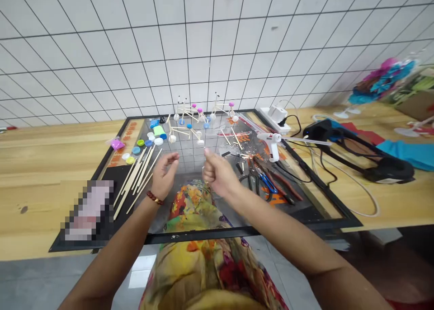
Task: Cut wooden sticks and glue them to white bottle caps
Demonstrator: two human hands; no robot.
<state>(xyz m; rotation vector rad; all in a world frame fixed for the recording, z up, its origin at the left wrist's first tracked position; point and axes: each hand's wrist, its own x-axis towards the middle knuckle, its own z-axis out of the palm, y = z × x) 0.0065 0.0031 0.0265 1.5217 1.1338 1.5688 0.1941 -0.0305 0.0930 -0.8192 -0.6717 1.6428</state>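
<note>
My left hand point(164, 176) hovers over the glass-topped board, its fingers curved and thumb apart, with nothing visible in it. Facing it is my right hand point(219, 173), fingers curled in and thumb up; anything inside is hidden. Wooden sticks point(135, 176) lie left of my left hand, near loose bottle caps point(158, 141). Beyond both hands stand several small tricycle-like models of sticks and caps, one a nearer stick model point(179, 131) with white cap wheels. Pliers and scissors point(267, 176) lie to the right of my right hand, below a white glue gun point(272, 145).
The board has a raised dark frame point(217, 234). Cables run right from a power strip point(276, 120). A black headset-like device point(359, 149) and blue sheets point(407, 154) lie on the wooden table point(30, 165). A tiled wall point(200, 43) rises behind.
</note>
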